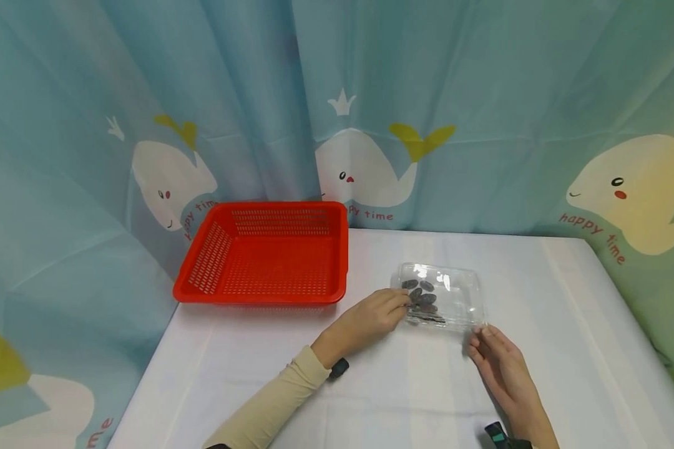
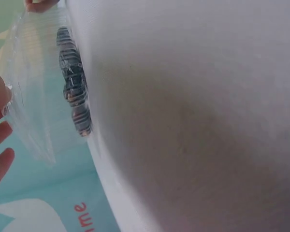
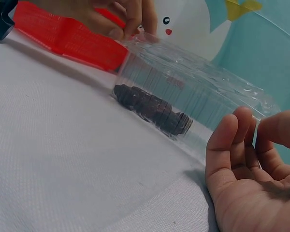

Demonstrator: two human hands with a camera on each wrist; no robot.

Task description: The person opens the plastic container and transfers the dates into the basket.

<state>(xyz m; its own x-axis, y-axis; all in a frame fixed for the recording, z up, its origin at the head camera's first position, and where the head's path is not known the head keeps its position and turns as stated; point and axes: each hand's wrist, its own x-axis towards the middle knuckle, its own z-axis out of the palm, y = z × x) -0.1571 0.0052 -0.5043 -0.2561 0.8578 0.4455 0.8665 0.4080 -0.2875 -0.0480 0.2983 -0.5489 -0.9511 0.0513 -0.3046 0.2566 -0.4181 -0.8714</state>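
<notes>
- I'm watching my right hand [image 1: 502, 368] nearest the camera, lying on the white tablecloth [image 1: 404, 386] with its fingers relaxed and spread a little; the fingertips are just reaching the near right corner of the clear plastic clamshell box [image 1: 440, 296].
- From the right wrist view, that right hand [image 3: 253, 169] is sitting palm up with loosely curved fingers beside the box [image 3: 193, 92], gripping nothing.
- My left hand [image 1: 371, 318], in a beige sleeve [image 1: 269, 405], is coming in from the left; its fingertips are pinching the box's left edge.
- The right wrist view is showing those left fingers [image 3: 130, 21] curled over the box's top rim.
- The box is resting closed on the cloth, mid-table, with a small pile of dark oval pieces [image 1: 424, 299] lying inside along its left half.
- Further back and left, a red perforated plastic basket [image 1: 266, 252] is sitting on the table's far left corner, well apart from the box.
- Behind everything, a teal curtain with white whales [image 1: 365, 168] is hanging.
</notes>
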